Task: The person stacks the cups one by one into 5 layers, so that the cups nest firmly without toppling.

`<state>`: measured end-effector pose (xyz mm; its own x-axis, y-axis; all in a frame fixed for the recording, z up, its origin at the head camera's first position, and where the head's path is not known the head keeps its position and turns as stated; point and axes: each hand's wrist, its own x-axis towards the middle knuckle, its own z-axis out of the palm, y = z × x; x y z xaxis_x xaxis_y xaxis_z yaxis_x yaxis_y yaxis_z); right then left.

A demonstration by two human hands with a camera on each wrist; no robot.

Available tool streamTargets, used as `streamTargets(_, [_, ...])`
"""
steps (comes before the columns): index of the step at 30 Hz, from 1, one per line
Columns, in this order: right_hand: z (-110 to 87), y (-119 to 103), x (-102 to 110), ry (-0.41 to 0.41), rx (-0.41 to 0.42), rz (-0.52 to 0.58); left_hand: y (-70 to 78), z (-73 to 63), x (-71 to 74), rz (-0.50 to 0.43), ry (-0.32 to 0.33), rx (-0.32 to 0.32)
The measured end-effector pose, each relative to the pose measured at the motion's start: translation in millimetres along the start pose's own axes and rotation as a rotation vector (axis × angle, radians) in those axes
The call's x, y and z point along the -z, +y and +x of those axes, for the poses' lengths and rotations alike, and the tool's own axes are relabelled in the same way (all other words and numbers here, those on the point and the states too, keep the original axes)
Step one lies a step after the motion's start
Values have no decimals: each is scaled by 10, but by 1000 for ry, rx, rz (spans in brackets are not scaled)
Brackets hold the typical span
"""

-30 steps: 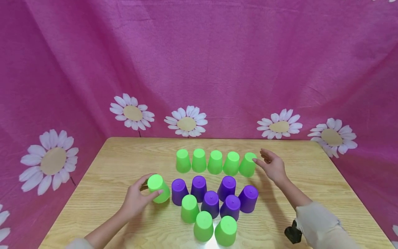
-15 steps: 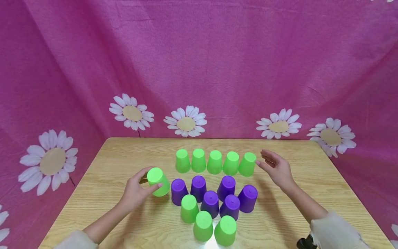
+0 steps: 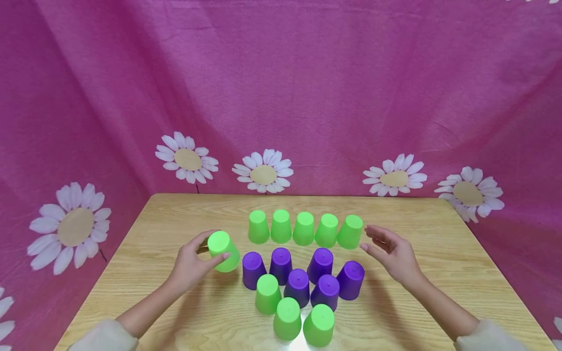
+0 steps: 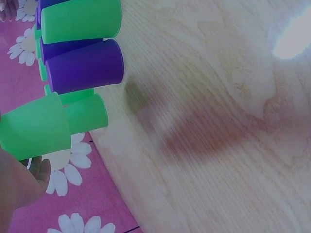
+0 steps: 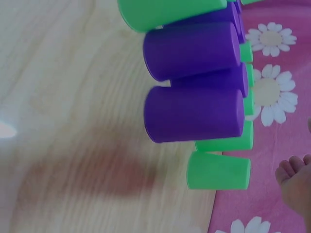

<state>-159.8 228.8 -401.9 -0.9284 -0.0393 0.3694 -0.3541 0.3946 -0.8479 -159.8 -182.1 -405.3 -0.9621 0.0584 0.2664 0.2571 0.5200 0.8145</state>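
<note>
My left hand (image 3: 190,265) grips an upside-down green cup (image 3: 226,256), thumb on the near side and fingers behind. In the left wrist view this cup (image 4: 36,126) is raised above the wooden table. My right hand (image 3: 397,258) is held in the air with loosely bent fingers and nothing in it, just right of the rightmost cup (image 3: 350,233) of the back green row. Several upside-down purple cups (image 3: 298,288) stand in the middle. Three more green cups (image 3: 287,319) stand in front of them, on the near side.
The back row holds several green cups (image 3: 304,229), side by side. Wooden table (image 3: 145,263) surface shows on both sides of the cups. A pink curtain (image 3: 307,97) with white daisies hangs behind the table's far edge and along its sides.
My left hand has lifted its green cup a little higher off the table. The right hand has drawn away from the back row, to the right and nearer to me.
</note>
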Motion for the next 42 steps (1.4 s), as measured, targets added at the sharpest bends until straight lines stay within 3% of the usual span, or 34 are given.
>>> streamTargets(6, [-154, -44, -48, -28, 22, 16, 42, 24, 8, 4, 12, -26])
streamTargets(23, [-600, -94, -257, -116, 142, 186, 106, 110, -55, -25, -4, -10])
streamTargets(32, [-797, -61, -354, -172, 201, 257, 176, 198, -137, -86, -4, 49])
streamTargets(42, [-957, 46, -449, -246, 213, 283, 240, 285, -236, -135, 3, 92])
